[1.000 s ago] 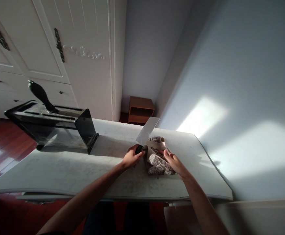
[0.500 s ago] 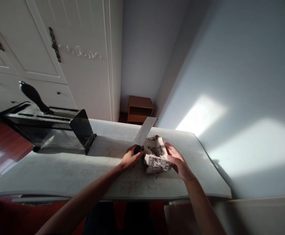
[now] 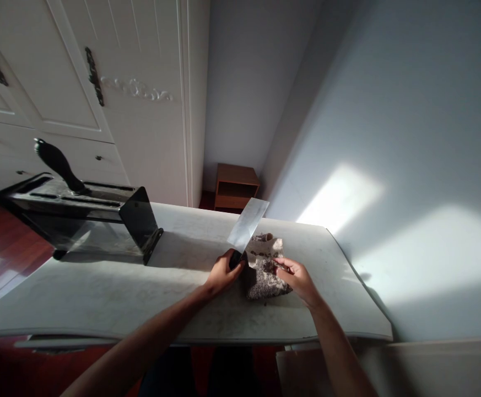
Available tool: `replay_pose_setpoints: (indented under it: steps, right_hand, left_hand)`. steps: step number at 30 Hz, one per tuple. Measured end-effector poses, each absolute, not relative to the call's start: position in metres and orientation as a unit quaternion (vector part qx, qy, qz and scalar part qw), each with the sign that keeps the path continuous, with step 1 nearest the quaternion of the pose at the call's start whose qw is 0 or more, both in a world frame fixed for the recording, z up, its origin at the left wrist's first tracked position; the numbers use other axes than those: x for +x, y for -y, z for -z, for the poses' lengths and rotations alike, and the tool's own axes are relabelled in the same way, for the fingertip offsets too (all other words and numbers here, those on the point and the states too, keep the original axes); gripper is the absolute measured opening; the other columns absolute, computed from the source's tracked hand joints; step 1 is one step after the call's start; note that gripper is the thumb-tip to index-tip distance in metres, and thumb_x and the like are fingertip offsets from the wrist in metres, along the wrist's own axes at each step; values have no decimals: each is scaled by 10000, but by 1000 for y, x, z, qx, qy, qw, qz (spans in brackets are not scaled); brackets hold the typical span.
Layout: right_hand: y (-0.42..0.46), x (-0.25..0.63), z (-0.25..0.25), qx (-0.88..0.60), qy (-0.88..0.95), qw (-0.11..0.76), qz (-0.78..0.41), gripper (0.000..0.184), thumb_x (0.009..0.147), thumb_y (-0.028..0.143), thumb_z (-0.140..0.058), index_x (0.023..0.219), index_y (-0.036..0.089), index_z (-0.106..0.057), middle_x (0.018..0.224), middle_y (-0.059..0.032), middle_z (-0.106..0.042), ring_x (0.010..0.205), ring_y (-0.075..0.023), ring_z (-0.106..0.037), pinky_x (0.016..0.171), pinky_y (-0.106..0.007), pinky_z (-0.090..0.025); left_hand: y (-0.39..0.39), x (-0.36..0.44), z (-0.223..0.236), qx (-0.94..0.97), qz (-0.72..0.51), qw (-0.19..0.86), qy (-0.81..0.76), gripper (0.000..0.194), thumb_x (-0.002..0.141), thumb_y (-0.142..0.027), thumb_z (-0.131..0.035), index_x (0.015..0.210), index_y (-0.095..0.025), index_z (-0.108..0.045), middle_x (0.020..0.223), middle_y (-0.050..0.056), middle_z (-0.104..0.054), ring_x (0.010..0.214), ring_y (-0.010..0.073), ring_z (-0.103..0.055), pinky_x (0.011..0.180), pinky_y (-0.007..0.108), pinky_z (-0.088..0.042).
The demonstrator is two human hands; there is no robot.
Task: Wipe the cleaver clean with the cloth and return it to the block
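Observation:
My left hand (image 3: 225, 271) is closed around the black handle of a cleaver (image 3: 248, 221), whose broad metal blade points up and away over the table. Just right of the handle lies a crumpled brown-and-cream patterned cloth (image 3: 267, 281) on the tabletop. My right hand (image 3: 300, 280) pinches the cloth's right side between thumb and fingers. Left of both hands stands a black knife block (image 3: 139, 223) with clear sides, and one black-handled knife (image 3: 56, 162) is in a top slot.
The white table (image 3: 174, 309) runs across in front of me. White cabinets (image 3: 149, 143) with dark handles stand behind it at left. A small brown nightstand (image 3: 237, 182) sits beyond the far edge, and a pale wall (image 3: 422, 138) rises at right.
My right hand has moved a little left and onto the cloth, whose upper part is now folded lower. The cleaver blade has turned slightly and catches more light.

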State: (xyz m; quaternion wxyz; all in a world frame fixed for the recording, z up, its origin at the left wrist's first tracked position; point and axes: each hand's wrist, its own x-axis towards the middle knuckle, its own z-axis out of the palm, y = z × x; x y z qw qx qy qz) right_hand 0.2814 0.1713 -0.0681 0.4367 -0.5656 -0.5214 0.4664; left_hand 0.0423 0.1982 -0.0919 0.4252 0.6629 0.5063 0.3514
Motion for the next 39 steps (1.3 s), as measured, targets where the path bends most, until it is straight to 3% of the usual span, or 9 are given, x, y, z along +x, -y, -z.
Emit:
replay_pose_setpoints:
  steps: [5,11,15,20,29,34,39]
  right_hand:
    - [-195,261,67,-529,366,600,-474,364,644,364,-767,967,225,-672,858,1,-725,797,-211,-661,699,-308,-509]
    - [-225,242,65,-434,271,663,-547,293,597,331,-707,876,256,-656,804,41,-712,793,-203,-662,755,-339,-520]
    - [-232,230,64,-416,261,640,-591,226,625,415,-690,752,235,-641,755,6,-700,741,-217,-648,767,-367,-531]
    - [-232,224,71,-405,286,589,-638,336,730,563,-600,841,254,-676,899,-38,-723,902,-255,-661,842,-404,-529]
    - [-222,221,88,-433,390,497,-643,500,669,705,-526,846,266,-687,873,-73,-718,1033,-302,-616,944,-462,-476]
    - [-215,216,85,-418,390,509,-644,506,679,699,-556,913,277,-706,952,-64,-719,1068,-304,-610,954,-460,-482]
    - [-212,215,95,-379,379,532,-655,464,546,454,-820,971,329,-685,975,-7,-711,1090,-277,-610,965,-424,-480]
  left_hand:
    - [-196,41,96,711,-360,371,-477,237,869,-410,-508,867,-175,-482,757,23,-556,677,147,-508,645,263,-390]
    - [-195,42,99,725,-329,354,-491,166,896,-354,-458,920,-192,-480,799,39,-593,703,167,-557,650,271,-379]
    - [-197,42,97,722,-282,367,-514,212,866,-303,-480,1038,-180,-496,915,80,-645,833,215,-617,709,292,-411]
    - [-198,43,94,723,-245,369,-530,301,848,-290,-484,1124,-169,-497,968,103,-669,879,250,-642,725,308,-431]
    - [-199,37,91,764,-240,373,-469,359,796,-232,-500,1146,-150,-501,976,115,-676,849,245,-637,723,307,-445]
    - [-200,35,89,753,-229,379,-487,361,798,-232,-501,1149,-149,-497,925,106,-670,788,229,-631,678,297,-432]
    - [-199,34,90,739,-247,396,-486,378,800,-202,-489,1174,-148,-485,919,104,-672,792,224,-641,671,287,-446]
